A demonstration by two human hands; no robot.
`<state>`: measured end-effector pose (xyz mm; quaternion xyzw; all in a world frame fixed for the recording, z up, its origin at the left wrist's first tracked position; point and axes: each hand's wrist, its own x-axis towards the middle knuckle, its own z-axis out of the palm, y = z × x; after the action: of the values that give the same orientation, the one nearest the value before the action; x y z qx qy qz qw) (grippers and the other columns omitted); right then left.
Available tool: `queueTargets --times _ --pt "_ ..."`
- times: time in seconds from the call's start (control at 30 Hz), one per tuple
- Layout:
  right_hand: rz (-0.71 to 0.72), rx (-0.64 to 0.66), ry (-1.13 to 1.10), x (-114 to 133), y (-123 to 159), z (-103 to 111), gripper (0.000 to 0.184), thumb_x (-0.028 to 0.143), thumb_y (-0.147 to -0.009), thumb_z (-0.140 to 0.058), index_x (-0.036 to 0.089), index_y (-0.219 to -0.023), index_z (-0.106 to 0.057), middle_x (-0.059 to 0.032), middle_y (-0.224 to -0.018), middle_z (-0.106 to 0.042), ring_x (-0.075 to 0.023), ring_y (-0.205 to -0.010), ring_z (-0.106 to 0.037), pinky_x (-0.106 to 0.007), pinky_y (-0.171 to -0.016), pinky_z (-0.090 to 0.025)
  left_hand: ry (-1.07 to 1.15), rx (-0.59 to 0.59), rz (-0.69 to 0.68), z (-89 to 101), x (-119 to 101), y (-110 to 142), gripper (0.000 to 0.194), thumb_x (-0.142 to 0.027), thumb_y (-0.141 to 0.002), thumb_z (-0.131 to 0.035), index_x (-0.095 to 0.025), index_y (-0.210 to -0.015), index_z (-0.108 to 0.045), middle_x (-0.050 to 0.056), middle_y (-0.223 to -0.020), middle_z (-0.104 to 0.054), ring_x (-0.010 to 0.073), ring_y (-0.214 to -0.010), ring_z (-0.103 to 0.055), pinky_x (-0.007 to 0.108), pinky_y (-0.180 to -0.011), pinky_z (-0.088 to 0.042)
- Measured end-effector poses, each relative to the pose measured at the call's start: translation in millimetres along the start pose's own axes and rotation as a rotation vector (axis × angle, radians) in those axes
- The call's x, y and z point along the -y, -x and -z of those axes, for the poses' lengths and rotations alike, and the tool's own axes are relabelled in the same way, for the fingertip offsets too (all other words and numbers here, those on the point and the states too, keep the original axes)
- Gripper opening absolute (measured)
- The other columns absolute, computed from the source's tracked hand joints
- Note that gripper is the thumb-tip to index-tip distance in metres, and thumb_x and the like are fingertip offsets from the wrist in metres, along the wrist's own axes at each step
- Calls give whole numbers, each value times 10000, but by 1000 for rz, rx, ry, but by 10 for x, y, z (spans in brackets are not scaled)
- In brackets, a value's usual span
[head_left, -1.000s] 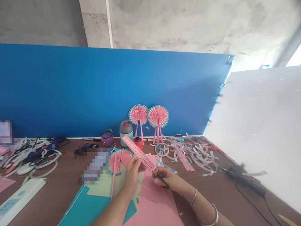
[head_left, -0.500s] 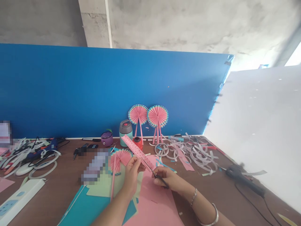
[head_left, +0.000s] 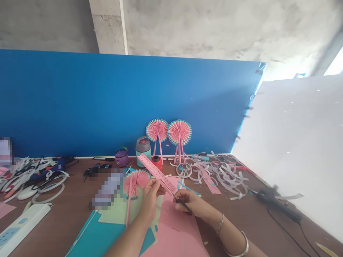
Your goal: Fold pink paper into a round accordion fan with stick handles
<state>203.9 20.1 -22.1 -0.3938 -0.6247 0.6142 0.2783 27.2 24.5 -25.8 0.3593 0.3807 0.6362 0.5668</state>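
One pink sheet point(head_left: 178, 233): closest thing to us, lying on the brown table point(head_left: 63, 228).
Teal sheet point(head_left: 93, 233): just left of that, with a pale green sheet point(head_left: 112, 214) on top.
Power strip point(head_left: 25, 225): white, over on the left.
Right hand point(head_left: 189, 203): fingers closed round black-handled scissors point(head_left: 184, 206), bracelet point(head_left: 221, 224) and silver bangle point(head_left: 244, 244) on that arm. Can't tell how wide the blades are.
Left hand point(head_left: 152, 196): narrow pinch on a pink strip.
Pink strip point(head_left: 153, 168): up above the pink sheet, slanting away to the left, covered in little dark marks, near end right at the scissors.
Half-open fan point(head_left: 138, 177): pink pleats, beside the left hand, over the green sheet.
Glue gun point(head_left: 280, 205): black, I think, far right.
White curls point(head_left: 232, 176): tangled pile, right side.
Back row: purple cup point(head_left: 122, 159), teal jar point(head_left: 143, 157), red bottle point(head_left: 158, 163).
Round fans point(head_left: 179, 132): two, pink, upright by the blue board point(head_left: 80, 96).
Concrete point(head_left: 200, 28): behind everything.
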Motion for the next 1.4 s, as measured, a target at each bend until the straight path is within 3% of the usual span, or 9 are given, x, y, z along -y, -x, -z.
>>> queueTargets --times 0.33,0.73,0.93,1.13,1.4 --pt "-10 -9 -39 58 15 -33 466 502 -552 -786 165 -760 -541 68 -578 -453 -53 -499 -351 -191 -456 -236 -21 75 26 2 30 1 284 -395 -694 -678 -173 -643 -509 -33 -561 -554 110 -547 -553 233 -586 -442" --pt "15 5 -37 -35 -16 14 449 479 -572 -789 158 -772 -546 62 -606 -460 -47 -502 -331 -186 -453 -225 -10 64 38 -8 17 5 291 -393 -657 -703 -169 -634 -519 -28 -553 -562 107 -531 -550 232 -565 -439" --pt "10 -1 -31 5 6 9 475 515 -564 -782 159 -771 -546 65 -591 -452 -47 -499 -331 -189 -454 -227 4 70 48 5 18 8 283 -414 -711 -663 -166 -677 -531 -16 -594 -576 116 -555 -568 240 -574 -455" --pt "-11 -9 -15 -20 3 37 467 504 -570 -781 152 -795 -572 63 -590 -456 -42 -486 -332 -186 -441 -225 34 -17 1 45 47 -42 269 -394 -702 -672 -160 -685 -540 -32 -596 -553 88 -533 -539 216 -554 -440" --pt "-23 -13 -35 56 26 6 499 508 -522 -803 142 -768 -570 48 -649 -477 -52 -534 -389 -179 -457 -261 -32 27 0 7 -15 3 258 -382 -692 -661 -165 -635 -533 -34 -520 -546 88 -506 -508 210 -543 -421"
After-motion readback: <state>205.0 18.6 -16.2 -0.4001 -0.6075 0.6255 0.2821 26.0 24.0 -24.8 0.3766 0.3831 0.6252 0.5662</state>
